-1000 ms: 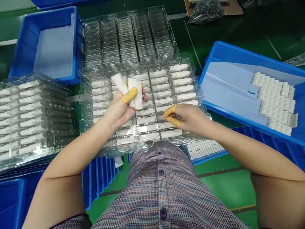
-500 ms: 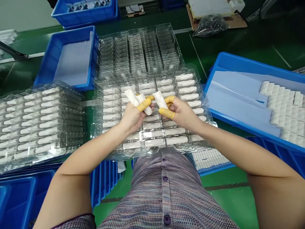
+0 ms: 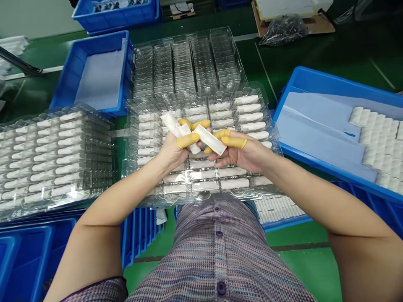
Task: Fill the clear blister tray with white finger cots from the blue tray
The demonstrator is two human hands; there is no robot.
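Note:
Yellow finger covers sit on several fingers of both hands. My left hand point(image 3: 178, 147) is closed on two white wrapped pieces point(image 3: 171, 122), and its thumb and fingertips also meet the left end of another white piece point(image 3: 210, 139). That piece slants down to the right, its other end against the fingers of my right hand point(image 3: 234, 147), which are curled around it. Both hands are above a clear plastic tray point(image 3: 273, 167) with rows of white wrapped pieces point(image 3: 233, 172) in its slots.
Behind the tray stands a stack of clear trays point(image 3: 197, 63). Filled trays point(image 3: 40, 159) are piled at the left. A blue bin point(image 3: 333, 79) with white pieces is at the right, a blue bin point(image 3: 69, 63) with a pale sheet at the back left.
The piece at my right hand has turned flatter and come against my left fingertips. My right hand has rotated, its lower fingers now more visible. The view has shifted slightly.

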